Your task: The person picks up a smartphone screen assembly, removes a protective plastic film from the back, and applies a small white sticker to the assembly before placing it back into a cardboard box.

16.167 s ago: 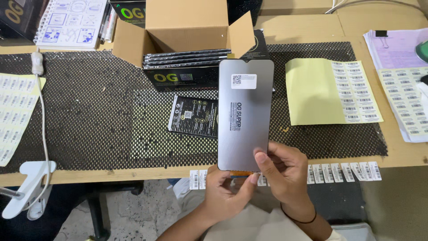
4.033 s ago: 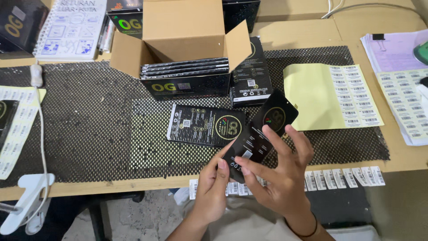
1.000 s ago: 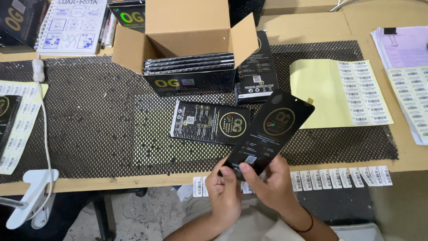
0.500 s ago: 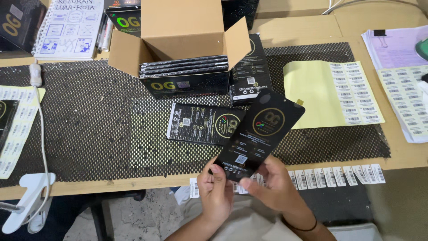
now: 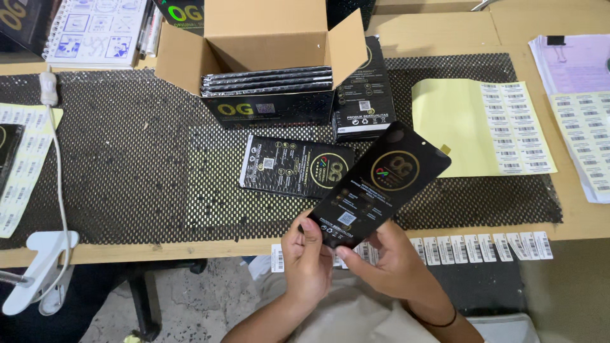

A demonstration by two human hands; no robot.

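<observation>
A flat black packet (image 5: 380,185) with a gold round emblem is held tilted above the table's front edge. My left hand (image 5: 307,262) grips its lower left corner. My right hand (image 5: 390,260) supports its lower edge from beneath, fingers curled up to it. A second, matching black packet (image 5: 295,166) lies flat on the black mesh mat (image 5: 127,159), just left of the held one. Behind it an open cardboard box (image 5: 260,38) holds a stack of several black packets (image 5: 267,81).
A yellow backing sheet with barcode stickers (image 5: 483,127) lies to the right, more sticker sheets (image 5: 588,127) at the far right and far left (image 5: 19,165). A sticker strip (image 5: 483,248) hangs on the table's front edge. A black box (image 5: 362,95) stands beside the carton. A white clamp (image 5: 38,270) and cord sit at lower left.
The grey sheet held first is gone from my hands, which now hold a black packet. Over the last second the packet stayed tilted while my hands shifted slightly at its lower end.
</observation>
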